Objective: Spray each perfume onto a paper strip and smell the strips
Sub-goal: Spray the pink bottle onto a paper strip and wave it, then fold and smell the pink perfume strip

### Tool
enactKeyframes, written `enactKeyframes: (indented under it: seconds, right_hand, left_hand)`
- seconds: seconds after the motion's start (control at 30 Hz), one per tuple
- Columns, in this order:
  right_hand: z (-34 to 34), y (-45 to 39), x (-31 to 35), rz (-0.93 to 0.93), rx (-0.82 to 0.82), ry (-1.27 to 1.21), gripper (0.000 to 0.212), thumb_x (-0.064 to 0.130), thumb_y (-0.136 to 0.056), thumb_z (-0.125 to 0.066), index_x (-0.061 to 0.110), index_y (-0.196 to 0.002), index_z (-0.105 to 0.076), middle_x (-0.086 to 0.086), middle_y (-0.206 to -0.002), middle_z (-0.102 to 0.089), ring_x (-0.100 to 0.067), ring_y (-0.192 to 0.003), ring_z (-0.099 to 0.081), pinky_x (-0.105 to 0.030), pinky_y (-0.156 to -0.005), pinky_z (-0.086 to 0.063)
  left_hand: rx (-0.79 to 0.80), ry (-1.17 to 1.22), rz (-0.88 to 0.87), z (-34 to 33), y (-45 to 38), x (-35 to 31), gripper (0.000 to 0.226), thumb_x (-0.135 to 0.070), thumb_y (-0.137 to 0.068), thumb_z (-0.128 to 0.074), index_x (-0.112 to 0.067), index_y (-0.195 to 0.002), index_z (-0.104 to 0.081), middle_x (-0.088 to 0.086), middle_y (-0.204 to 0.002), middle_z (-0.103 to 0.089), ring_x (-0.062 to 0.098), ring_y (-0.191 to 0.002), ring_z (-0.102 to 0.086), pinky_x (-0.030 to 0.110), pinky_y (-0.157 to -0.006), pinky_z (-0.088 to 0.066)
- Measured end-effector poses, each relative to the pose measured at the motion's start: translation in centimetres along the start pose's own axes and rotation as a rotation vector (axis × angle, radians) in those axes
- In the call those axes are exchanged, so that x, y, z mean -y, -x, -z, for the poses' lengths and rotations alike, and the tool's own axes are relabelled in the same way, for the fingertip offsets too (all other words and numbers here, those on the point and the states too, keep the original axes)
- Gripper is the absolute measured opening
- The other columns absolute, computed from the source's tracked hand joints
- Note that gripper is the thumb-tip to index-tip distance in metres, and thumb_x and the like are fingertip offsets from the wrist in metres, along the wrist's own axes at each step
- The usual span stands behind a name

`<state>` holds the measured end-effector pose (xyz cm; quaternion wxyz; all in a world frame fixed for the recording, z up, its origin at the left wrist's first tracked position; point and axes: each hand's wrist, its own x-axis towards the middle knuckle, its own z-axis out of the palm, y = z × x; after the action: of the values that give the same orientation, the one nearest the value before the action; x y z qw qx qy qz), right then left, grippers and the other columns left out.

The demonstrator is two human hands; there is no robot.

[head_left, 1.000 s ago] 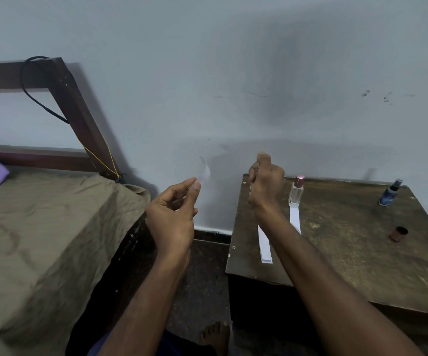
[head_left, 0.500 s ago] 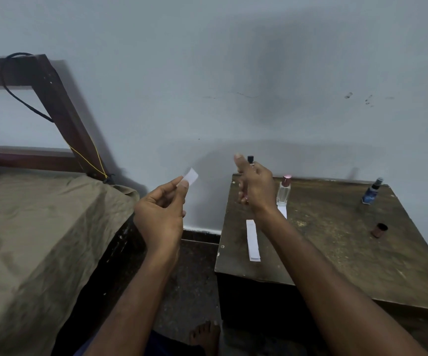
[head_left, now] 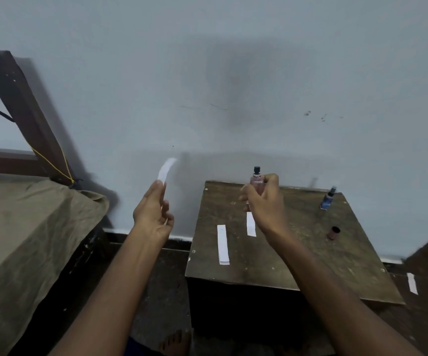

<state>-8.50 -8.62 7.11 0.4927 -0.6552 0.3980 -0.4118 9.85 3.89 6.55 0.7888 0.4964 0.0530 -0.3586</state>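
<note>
Since half a second ago the right hand (head_left: 264,201) has turned so the small clear bottle of pinkish perfume (head_left: 256,182) shows above its fingers, and the long white paper strip (head_left: 166,169) in the left hand (head_left: 154,214) stands out longer and curves toward the wall; the pink-capped bottle seen earlier on the bench is hidden now.

Going from largest down: the pale blue-grey wall (head_left: 233,73) fills the top of the view. At left is a bed under an olive-brown sheet (head_left: 28,227) with a dark wooden frame (head_left: 23,104). The dark, worn wooden bench (head_left: 297,253) stands against the wall at right. The left hand pinches the lower end of the raised strip, well off the bench's left edge. The right hand grips the pinkish bottle over the bench's back edge, its black nozzle uncapped and clear of the fingers.

Two more white strips lie flat toward the bench's left side, one (head_left: 223,244) nearer the front, one (head_left: 251,224) partly under the right wrist. A small blue spray bottle (head_left: 327,199) stands at the back right corner; a brown cylindrical cap (head_left: 333,232) lies nearer the right edge. A fourth strip (head_left: 412,283) lies beyond that edge.

To spray well, I judge the nozzle should face the strip's free end, held apart from it, with the pinching fingers kept out of the mist. The pinkish bottle looks to hold liquid; how full is unclear.
</note>
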Motion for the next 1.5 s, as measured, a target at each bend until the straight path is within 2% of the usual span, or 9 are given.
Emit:
enactKeyframes:
  seconds: [0.13, 0.3, 0.47, 0.67, 0.83, 1.03, 1.2, 1.37, 1.5]
  right_hand:
    - [2.7, -1.6, -0.2, 0.070, -0.091, 0.097, 0.027, 0.040, -0.107, -0.054, 0.017, -0.120, -0.051, -0.001, -0.117, -0.062, -0.018, -0.094, -0.069, -0.025, -0.068, -0.058]
    - [6.4, -4.3, -2.0, 0.107, -0.212, 0.370, 0.030, 0.045, -0.098, -0.068, 0.024, -0.119, -0.071, 0.001, -0.108, -0.073, -0.018, -0.097, -0.069, -0.038, -0.086, -0.058]
    - [8.0, -5.8, -4.8, 0.028, -0.132, 0.568, 0.043, 0.025, -0.089, -0.083, 0.008, -0.127, -0.073, -0.010, -0.116, -0.077, -0.020, -0.094, -0.069, -0.033, -0.085, -0.053]
    - [9.3, -6.6, -5.9, -0.010, -0.015, 0.698, 0.043, 0.010, -0.092, -0.078, 0.005, -0.133, -0.066, -0.014, -0.129, -0.071, -0.030, -0.114, -0.067, -0.039, -0.101, -0.052]
    - [10.0, -7.5, -6.4, -0.035, 0.019, 0.751, 0.041, 0.010, -0.094, -0.076, 0.004, -0.133, -0.065, -0.016, -0.131, -0.069, -0.033, -0.121, -0.064, -0.043, -0.105, -0.049]
    - [9.9, -7.6, -6.7, -0.039, 0.053, 0.789, 0.040, 0.008, -0.093, -0.074, 0.004, -0.132, -0.066, -0.017, -0.132, -0.069, -0.034, -0.122, -0.063, -0.039, -0.103, -0.047]
    - [10.0, -7.5, -6.4, -0.046, 0.061, 0.785, 0.044, 0.006, -0.092, -0.073, 0.004, -0.135, -0.065, -0.016, -0.133, -0.068, -0.032, -0.121, -0.064, -0.036, -0.100, -0.047]
    - [10.4, -6.9, -5.8, -0.079, 0.048, 0.751, 0.061, 0.013, -0.089, -0.080, 0.007, -0.144, -0.055, -0.017, -0.140, -0.064, -0.033, -0.127, -0.062, -0.040, -0.103, -0.048]
    - [10.7, -6.2, -4.4, 0.025, -0.190, 0.721, 0.064, 0.024, -0.088, -0.083, 0.008, -0.142, -0.054, -0.016, -0.135, -0.064, -0.033, -0.126, -0.060, -0.039, -0.101, -0.047]
  left_hand:
    - [0.375, 0.109, -0.170, -1.4, 1.6, -0.8, 0.024, -0.039, -0.083, -0.080, -0.031, -0.105, -0.077, -0.016, -0.105, -0.076, 0.001, -0.075, -0.063, 0.016, -0.056, -0.046]
    - [-0.076, -0.080, 0.005, -0.5, 0.5, 0.9, 0.041, -0.036, -0.082, -0.089, -0.022, -0.119, -0.078, -0.012, -0.113, -0.078, 0.002, -0.081, -0.059, 0.019, -0.057, -0.042]
    - [0.281, 0.003, -0.191, -2.6, 1.7, 0.5, 0.033, -0.032, -0.077, -0.087, -0.027, -0.109, -0.082, -0.008, -0.112, -0.078, 0.001, -0.076, -0.064, 0.015, -0.058, -0.049]
    - [-0.051, -0.020, -0.010, -1.2, 0.5, 1.7, 0.035, -0.020, -0.085, -0.087, -0.011, -0.117, -0.079, 0.000, -0.102, -0.077, 0.003, -0.067, -0.060, 0.014, -0.055, -0.051]
    - [0.289, -0.063, -0.162, -2.5, 2.6, 1.8, 0.026, -0.033, -0.084, -0.083, -0.028, -0.109, -0.079, -0.011, -0.113, -0.080, -0.001, -0.072, -0.063, 0.016, -0.056, -0.046]
    - [-0.044, -0.049, 0.024, -1.0, 0.6, 2.6, 0.020, -0.029, -0.093, -0.080, -0.027, -0.113, -0.076, -0.003, -0.110, -0.073, 0.005, -0.068, -0.053, 0.016, -0.048, -0.043]
    - [0.102, 0.041, -0.058, -2.3, 1.5, 2.9, 0.020, -0.021, -0.089, -0.083, -0.018, -0.109, -0.079, 0.000, -0.093, -0.075, 0.006, -0.071, -0.066, 0.016, -0.062, -0.058]
    - [0.074, 0.099, -0.062, -2.3, 1.7, 2.5, 0.014, -0.013, -0.089, -0.082, -0.011, -0.102, -0.078, 0.004, -0.093, -0.077, 0.006, -0.073, -0.072, 0.014, -0.067, -0.060]
    - [0.279, 0.190, -0.111, -2.5, 2.2, 1.5, 0.018, -0.013, -0.088, -0.078, -0.012, -0.106, -0.074, 0.005, -0.102, -0.075, 0.005, -0.076, -0.072, 0.013, -0.071, -0.061]
